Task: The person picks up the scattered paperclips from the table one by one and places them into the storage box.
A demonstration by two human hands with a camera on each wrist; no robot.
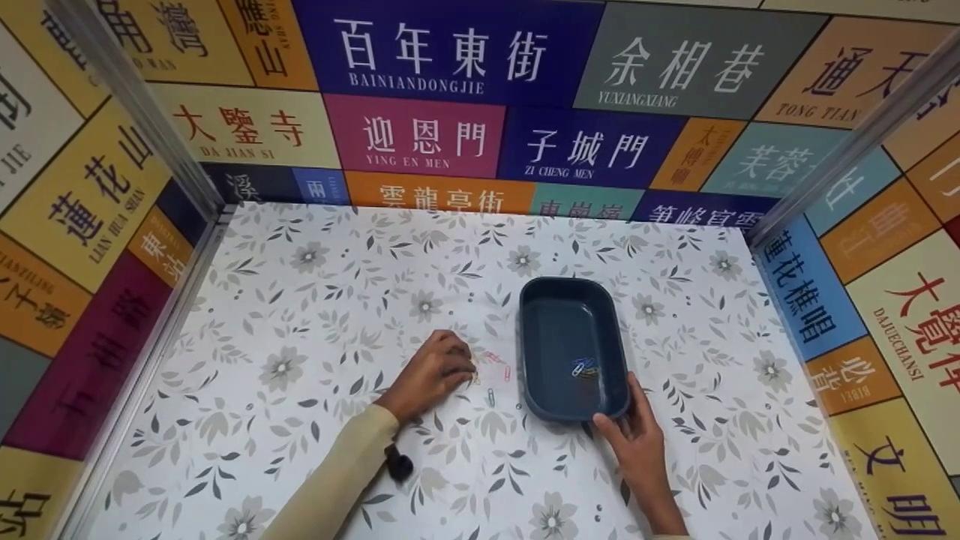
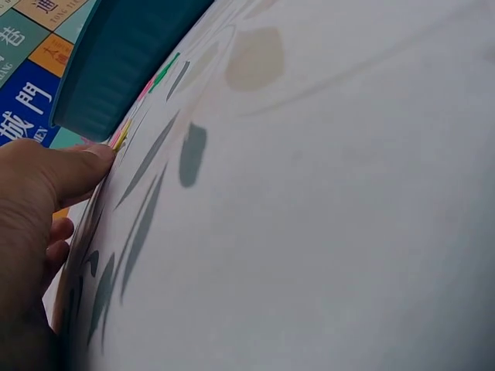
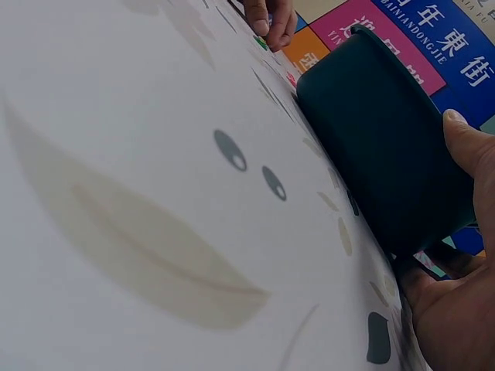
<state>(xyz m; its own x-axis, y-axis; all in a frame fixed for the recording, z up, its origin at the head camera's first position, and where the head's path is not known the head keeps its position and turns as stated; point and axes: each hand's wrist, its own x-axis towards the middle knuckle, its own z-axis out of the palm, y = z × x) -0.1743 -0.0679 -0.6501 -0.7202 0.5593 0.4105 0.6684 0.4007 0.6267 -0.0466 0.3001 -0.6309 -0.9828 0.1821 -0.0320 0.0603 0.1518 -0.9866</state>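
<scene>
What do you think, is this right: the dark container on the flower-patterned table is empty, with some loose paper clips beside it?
Not quite: the dark container isn't empty. The head view shows paper clips inside it; loose clips do lie beside it on the table.

Colourful lettered walls (image 1: 420, 139) are standing along the far, left and right edges of the flower-patterned tabletop (image 1: 330, 330).
</scene>
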